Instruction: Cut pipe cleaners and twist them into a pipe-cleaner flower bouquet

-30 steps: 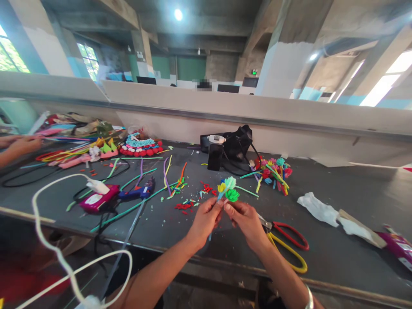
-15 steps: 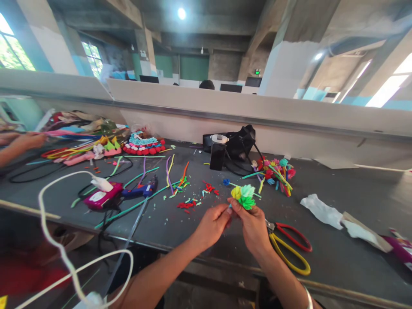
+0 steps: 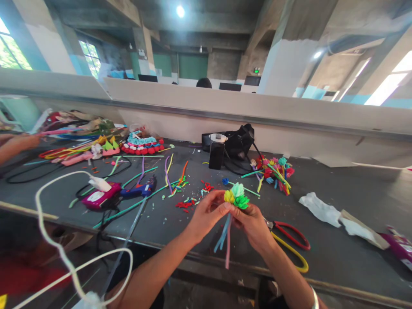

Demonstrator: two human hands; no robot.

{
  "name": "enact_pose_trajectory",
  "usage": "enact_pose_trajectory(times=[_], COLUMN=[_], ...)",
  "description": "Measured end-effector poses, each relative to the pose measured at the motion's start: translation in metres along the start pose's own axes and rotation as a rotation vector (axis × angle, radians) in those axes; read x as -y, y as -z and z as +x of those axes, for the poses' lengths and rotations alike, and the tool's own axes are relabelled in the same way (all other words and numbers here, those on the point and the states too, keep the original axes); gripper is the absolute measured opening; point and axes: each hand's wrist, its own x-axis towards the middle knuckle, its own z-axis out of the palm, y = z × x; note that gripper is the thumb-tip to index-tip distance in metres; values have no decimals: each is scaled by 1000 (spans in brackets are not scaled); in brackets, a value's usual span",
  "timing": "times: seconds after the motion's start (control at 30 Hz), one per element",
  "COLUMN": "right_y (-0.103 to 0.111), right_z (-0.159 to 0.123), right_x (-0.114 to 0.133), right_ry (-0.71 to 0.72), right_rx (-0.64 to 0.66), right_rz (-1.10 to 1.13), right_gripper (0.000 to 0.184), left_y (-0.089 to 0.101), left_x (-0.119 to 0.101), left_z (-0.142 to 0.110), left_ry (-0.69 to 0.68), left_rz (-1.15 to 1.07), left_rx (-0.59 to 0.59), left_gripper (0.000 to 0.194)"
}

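Observation:
Both of my hands hold a small bunch of pipe-cleaner flowers (image 3: 236, 195) over the near part of the dark table (image 3: 337, 253). The flower heads are yellow, pale green and bright green. Their blue and pink stems (image 3: 225, 238) hang down below my fingers. My left hand (image 3: 207, 214) pinches the bunch just under the heads from the left. My right hand (image 3: 252, 225) wraps the stems from the right. Red and yellow handled scissors (image 3: 289, 244) lie just right of my right hand.
A heap of finished flowers (image 3: 273, 171) lies behind, next to a black bag (image 3: 236, 143) and a phone (image 3: 216, 155). A blue glue gun (image 3: 138, 189), a pink device (image 3: 99, 197), a white cable (image 3: 61, 257) and loose pipe cleaners lie left. Another person's hand (image 3: 16, 143) works far left. White cloth (image 3: 320, 208) lies right.
The bunch has turned upright and the stems now hang below my hands, where before they were hidden. My hands have closed tighter round the bunch.

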Motion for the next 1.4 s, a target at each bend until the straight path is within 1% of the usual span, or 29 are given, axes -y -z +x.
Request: enact_pose_trajectory(times=[0.1, 0.2, 0.23, 0.3, 0.37, 0.4, 0.47, 0.6, 0.67, 0.77, 0.87, 0.9, 1.03, 1.17, 1.3, 1.4], right_y=[-2, -3, -2, -1, 1, 2, 3, 9, 13, 21, 25, 26, 30, 41, 57, 60], right_z=[0, 1, 2, 4, 5, 5, 5, 4, 5, 6, 6, 6, 5, 11, 20, 21], right_x=[-4, -7, -7, -8, -8, -8, -7, 3, 9, 18, 24, 26, 30, 37, 42, 41], right_ry=[18, 59, 67, 72, 71, 69, 64, 84, 114, 136, 160, 162, 147, 221, 335, 395], right_rx=[-7, -58, -67, -70, -69, -68, -55, 71, 101, 70, 30, 14, -48, -159, -261, -304], right_rz=[-4, 16, 24, 38, 49, 55, 69, 99, 94, -2, -174, -198, -92, -2, 65, 65], right_gripper=[27, 23, 22, 19, 18, 18, 24, 42, 41, 38, 31, 28, 23, 20, 27, 35], left_y=[-1, -3, -3, -4, -4, -4, -4, 0, 2, 5, 5, 4, 2, 2, 2, 3], left_x=[-1, -2, -2, -1, 0, 1, 1, -1, -2, -1, -1, -1, -2, -2, -1, 2], left_z=[0, 0, 0, -1, -2, -3, -4, -3, -2, -3, -4, -4, -5, -5, -5, -6], left_ry=[37, 65, 94, 183, 257, 268, 215, -37, -108, -184, -223, -229, -258, -265, -293, -354], left_rz=[-45, -43, -53, -77, -51, -14, 117, 543, 719, 863, 916, 926, 952, 953, 962, 985], left_rx=[76, 84, 92, 145, 216, 238, 240, 142, 109, 123, 147, 153, 175, 180, 141, 103], left_gripper=[40, 43, 45, 48, 46, 44, 42, 35, 34, 29, 26, 26, 27, 27, 27, 26])
